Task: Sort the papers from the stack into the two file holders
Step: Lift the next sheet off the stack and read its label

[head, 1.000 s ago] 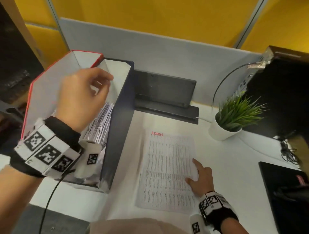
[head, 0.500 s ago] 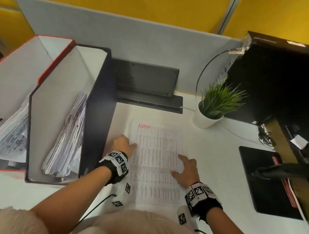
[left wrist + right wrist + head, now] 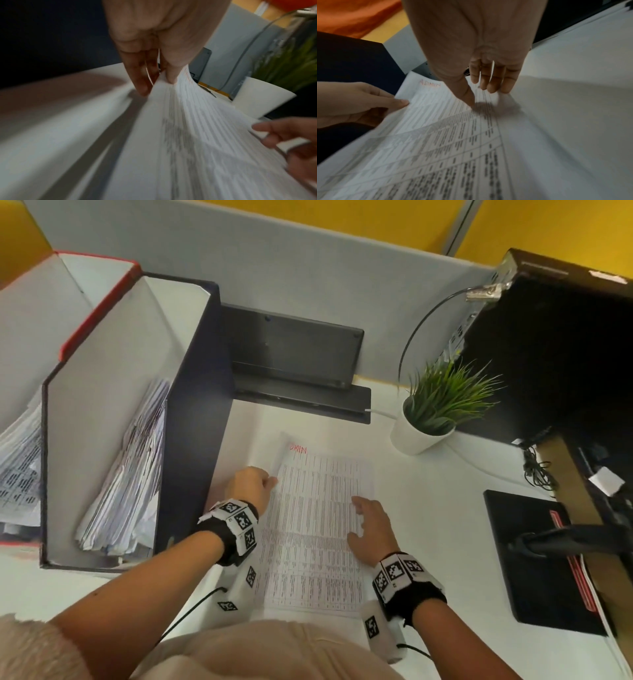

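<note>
A stack of printed table sheets (image 3: 315, 529) lies on the white desk, its top sheet (image 3: 447, 135) headed "ADMIN" in red. My left hand (image 3: 255, 486) pinches that sheet's left edge between thumb and fingers (image 3: 169, 73) and lifts it, so the far left corner curls up. My right hand (image 3: 371, 520) rests on the stack's right side, thumb tip pressing on the paper (image 3: 469, 100), fingers straight. A dark blue file holder (image 3: 191, 405) with papers stands left of the stack. A red file holder (image 3: 99, 306), also holding papers, stands beyond it at far left.
A potted green plant (image 3: 435, 409) sits at the back right of the stack. A black stand (image 3: 294, 371) lies against the grey partition behind the stack. A black pad (image 3: 534, 559) and a dark monitor (image 3: 555, 354) occupy the right side.
My left hand left the blue holder, came down to the stack's left edge and now pinches and lifts the top sheet. The right hand stayed on the stack.
</note>
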`<state>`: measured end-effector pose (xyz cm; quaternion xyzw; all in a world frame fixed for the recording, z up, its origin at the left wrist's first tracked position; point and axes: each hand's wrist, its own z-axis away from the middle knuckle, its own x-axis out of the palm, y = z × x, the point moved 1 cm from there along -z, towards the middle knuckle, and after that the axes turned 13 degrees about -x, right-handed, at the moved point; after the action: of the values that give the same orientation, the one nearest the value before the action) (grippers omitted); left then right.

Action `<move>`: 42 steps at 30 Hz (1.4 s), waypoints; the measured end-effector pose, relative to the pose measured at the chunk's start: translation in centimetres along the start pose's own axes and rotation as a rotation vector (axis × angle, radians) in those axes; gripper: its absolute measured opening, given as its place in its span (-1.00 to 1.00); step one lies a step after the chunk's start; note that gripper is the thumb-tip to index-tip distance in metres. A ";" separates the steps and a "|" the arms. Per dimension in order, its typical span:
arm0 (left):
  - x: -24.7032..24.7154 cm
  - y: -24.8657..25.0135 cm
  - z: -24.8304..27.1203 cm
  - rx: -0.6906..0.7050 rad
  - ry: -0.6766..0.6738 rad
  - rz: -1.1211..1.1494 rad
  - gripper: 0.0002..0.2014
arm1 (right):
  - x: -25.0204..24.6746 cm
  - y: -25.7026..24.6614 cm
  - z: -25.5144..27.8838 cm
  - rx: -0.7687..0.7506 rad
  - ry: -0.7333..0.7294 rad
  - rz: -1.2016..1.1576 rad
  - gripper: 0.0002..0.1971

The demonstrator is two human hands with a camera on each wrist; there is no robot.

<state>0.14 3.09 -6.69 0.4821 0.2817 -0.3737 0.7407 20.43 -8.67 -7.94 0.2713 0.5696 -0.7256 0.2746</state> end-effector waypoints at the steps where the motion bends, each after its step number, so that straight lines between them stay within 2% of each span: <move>1: 0.0 0.0 0.3 0.075 0.046 -0.010 -0.69 | -0.1 0.1 0.0 -0.001 0.026 -0.029 -0.35; 3: -0.1 0.1 1.0 0.254 0.116 0.127 -0.80 | -0.2 0.3 -0.2 0.024 0.089 -0.119 -0.36; 5: -0.4 0.3 1.8 0.341 0.111 0.279 -0.81 | -0.3 0.5 -0.4 0.076 0.156 -0.226 -0.25; 8: -0.7 0.2 2.3 0.208 -0.034 0.508 -0.80 | -0.7 0.8 -0.7 0.143 0.254 -0.356 0.00; 10: -0.9 0.2 2.2 0.093 -0.137 0.618 -0.75 | -1.0 0.9 -0.9 0.172 0.302 -0.430 0.09; 12: -1.1 0.3 2.2 0.029 -0.198 0.642 -0.68 | -1.2 0.9 -1.1 0.193 0.359 -0.577 -0.01; 13: -1.1 0.4 2.1 0.002 -0.222 0.652 -0.66 | -1.1 1.1 -1.0 0.188 0.389 -0.633 -0.17; 16: -1.4 0.4 1.8 -0.127 -0.316 0.774 -0.65 | -1.3 1.5 -0.6 0.209 0.439 -0.554 -0.80; 17: -1.6 0.3 1.7 -0.178 -0.339 0.810 -0.66 | -1.4 1.6 -0.5 0.201 0.459 -0.594 -0.83; 19: -1.9 0.1 1.4 -0.245 -0.380 0.840 -0.66 | -1.8 1.9 -0.4 0.188 0.530 -0.795 -0.58; 21: -1.9 0.2 1.0 -0.283 -0.389 0.838 -0.75 | -2.0 2.0 -0.5 0.221 0.571 -1.029 -0.45; 23: -1.7 0.3 0.3 -0.286 -0.314 0.734 -0.88 | -1.7 1.7 -0.4 0.243 0.632 -1.112 -0.42; 26: -1.2 0.3 -0.6 -0.239 -0.273 0.521 -0.72 | -1.3 1.7 -0.4 0.243 0.691 -1.175 -0.43; 29: -0.9 0.4 -0.6 -0.212 -0.198 0.401 -0.75 | -1.1 1.5 -0.5 0.295 0.655 -1.141 -0.48; 32: -0.6 0.3 -0.6 -0.165 -0.137 0.336 -0.78 | -0.9 1.4 -0.1 0.233 0.645 -0.989 -0.55; 37: -0.5 -0.1 -0.1 -0.017 -0.114 0.226 -0.66 | -1.0 0.9 0.2 0.176 0.641 -0.774 -0.57; 38: -0.5 -0.2 0.1 0.022 -0.091 0.201 -0.67 | -1.1 0.9 0.2 0.172 0.637 -0.738 -0.57; 41: -0.6 -0.5 0.5 0.074 -0.013 0.234 -0.90 | -1.3 1.2 0.1 0.150 0.644 -0.653 -0.56; 42: -0.6 -0.6 0.6 0.070 0.005 0.261 -0.79 | -1.3 1.3 0.1 0.145 0.645 -0.641 -0.56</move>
<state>-0.67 2.52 -6.26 0.5410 0.2052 -0.2827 0.7651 22.23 -8.94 -7.87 0.3120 0.6291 -0.6902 -0.1745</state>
